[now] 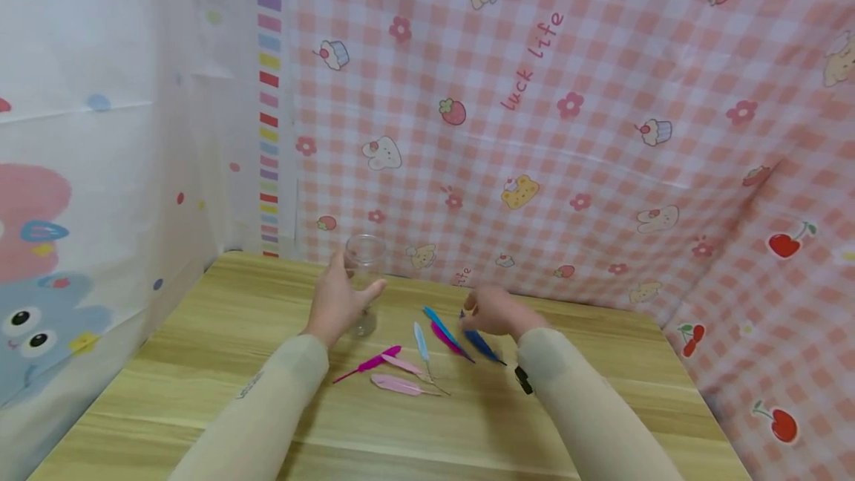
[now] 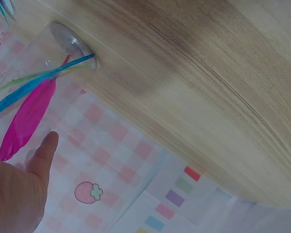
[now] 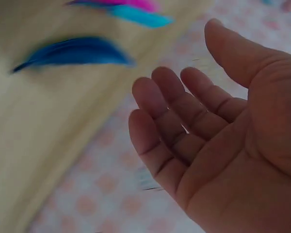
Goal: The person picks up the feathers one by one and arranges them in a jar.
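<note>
My left hand (image 1: pixel 339 299) holds a tall clear jar (image 1: pixel 367 247) that stands upright near the table's back edge. Its thumb (image 2: pixel 44 150) points out straight; the other fingers are largely hidden. Through the clear wall, the left wrist view shows a magenta feather (image 2: pixel 29 116), a blue feather (image 2: pixel 26 90) and a thin green feather (image 2: pixel 22 81). My right hand (image 1: pixel 497 310) hovers by a dark blue feather (image 1: pixel 482 346) on the table. In the right wrist view its fingers (image 3: pixel 148 94) are loosely bent, thumb apart, with nothing between them.
A light blue feather (image 1: pixel 421 341), a turquoise feather (image 1: pixel 441 325) and several pink and magenta feathers (image 1: pixel 395 384) lie on the wooden table (image 1: pixel 401 440). Pink checked cloth (image 1: pixel 434 58) hangs behind it, white printed cloth (image 1: pixel 113 154) at the left.
</note>
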Available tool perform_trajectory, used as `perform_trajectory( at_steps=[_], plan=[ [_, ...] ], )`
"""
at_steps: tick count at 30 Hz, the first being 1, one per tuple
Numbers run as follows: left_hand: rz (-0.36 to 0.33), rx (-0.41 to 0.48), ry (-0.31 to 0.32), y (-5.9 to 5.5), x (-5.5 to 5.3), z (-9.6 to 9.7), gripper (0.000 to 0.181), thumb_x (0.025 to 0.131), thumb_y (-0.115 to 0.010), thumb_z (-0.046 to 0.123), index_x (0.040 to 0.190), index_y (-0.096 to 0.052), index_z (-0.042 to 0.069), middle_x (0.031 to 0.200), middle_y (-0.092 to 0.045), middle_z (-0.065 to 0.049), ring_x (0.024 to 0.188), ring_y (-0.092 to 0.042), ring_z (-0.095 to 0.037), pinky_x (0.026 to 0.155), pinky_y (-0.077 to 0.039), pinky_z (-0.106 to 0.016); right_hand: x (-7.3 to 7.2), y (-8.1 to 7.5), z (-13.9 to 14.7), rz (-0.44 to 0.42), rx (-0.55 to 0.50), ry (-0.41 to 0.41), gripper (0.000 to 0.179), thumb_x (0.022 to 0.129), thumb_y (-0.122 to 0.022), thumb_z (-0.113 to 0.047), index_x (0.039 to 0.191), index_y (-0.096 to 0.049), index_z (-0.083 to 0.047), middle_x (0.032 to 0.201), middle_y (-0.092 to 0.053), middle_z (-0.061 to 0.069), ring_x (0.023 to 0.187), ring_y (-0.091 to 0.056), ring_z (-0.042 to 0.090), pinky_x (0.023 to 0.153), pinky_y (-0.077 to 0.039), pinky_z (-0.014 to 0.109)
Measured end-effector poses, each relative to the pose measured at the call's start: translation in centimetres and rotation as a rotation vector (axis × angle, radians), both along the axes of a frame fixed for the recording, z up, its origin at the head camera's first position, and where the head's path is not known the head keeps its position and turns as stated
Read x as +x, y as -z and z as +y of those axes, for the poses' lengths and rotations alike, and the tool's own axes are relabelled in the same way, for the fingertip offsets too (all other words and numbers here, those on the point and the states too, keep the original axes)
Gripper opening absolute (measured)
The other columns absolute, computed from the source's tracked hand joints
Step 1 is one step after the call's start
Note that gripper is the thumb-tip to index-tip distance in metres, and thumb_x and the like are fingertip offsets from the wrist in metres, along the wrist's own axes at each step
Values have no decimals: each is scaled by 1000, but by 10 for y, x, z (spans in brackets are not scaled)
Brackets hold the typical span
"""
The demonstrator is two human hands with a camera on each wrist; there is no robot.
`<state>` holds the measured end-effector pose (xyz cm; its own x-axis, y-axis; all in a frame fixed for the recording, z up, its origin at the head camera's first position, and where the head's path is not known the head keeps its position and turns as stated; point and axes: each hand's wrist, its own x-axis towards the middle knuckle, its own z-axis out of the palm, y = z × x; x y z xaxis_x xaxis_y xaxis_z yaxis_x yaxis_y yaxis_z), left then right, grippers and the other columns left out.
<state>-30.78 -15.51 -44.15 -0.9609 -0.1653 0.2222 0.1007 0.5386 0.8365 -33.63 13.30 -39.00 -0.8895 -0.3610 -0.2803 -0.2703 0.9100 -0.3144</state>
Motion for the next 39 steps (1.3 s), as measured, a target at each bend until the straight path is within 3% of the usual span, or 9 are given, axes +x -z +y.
perform_trajectory(
  at_steps=[6,12,17,20,26,34,39],
  plan=[
    [-15,-8,-2,1,0,0,75,94,-83,39,147,-44,3,145,-60,-26,137,-59,-46,113,-53,-61,-7,32,22,1,67,106,49,102,-75,-30,141,-64,-2,138,-70,16,124,-70,33,108,-57,52],
    [-18,8,3,2,0,1,75,94,-84,37,147,-44,4,146,-60,-26,137,-60,-46,113,-53,-62,-7,55,20,38,-3,173,61,100,-77,-28,148,-56,1,149,-63,20,134,-63,39,114,-53,56],
    [-22,27,13,2,2,2,79,94,-84,36,153,-41,5,150,-59,-25,140,-58,-46,113,-53,-62,-8,72,14,80,17,219,59,94,-85,-26,140,-60,1,126,-72,15,113,-70,30,103,-58,52],
    [-11,18,12,1,2,2,80,94,-84,35,154,-41,4,150,-58,-25,140,-58,-47,113,-52,-63,-10,75,9,98,41,214,39,93,-84,-19,124,-67,-1,109,-74,12,97,-69,25,94,-61,48],
    [13,-1,1,-3,1,1,75,94,-84,33,149,-42,4,148,-59,-26,138,-59,-47,113,-53,-62,-13,74,2,100,65,149,2,93,-78,-8,94,-78,-6,95,-76,6,83,-63,20,89,-61,43],
    [20,-1,9,-3,1,0,77,94,-85,33,151,-41,4,148,-59,-26,138,-60,-47,112,-54,-61,-8,73,2,115,74,113,16,93,-77,-10,108,-82,-9,114,-80,6,112,-74,27,105,-60,47],
    [21,5,15,-2,2,0,82,94,-84,33,156,-38,4,152,-57,-25,140,-59,-47,113,-53,-61,-4,73,3,103,58,119,17,92,-77,-10,109,-80,-8,114,-79,6,113,-73,29,105,-59,49]
  ],
)
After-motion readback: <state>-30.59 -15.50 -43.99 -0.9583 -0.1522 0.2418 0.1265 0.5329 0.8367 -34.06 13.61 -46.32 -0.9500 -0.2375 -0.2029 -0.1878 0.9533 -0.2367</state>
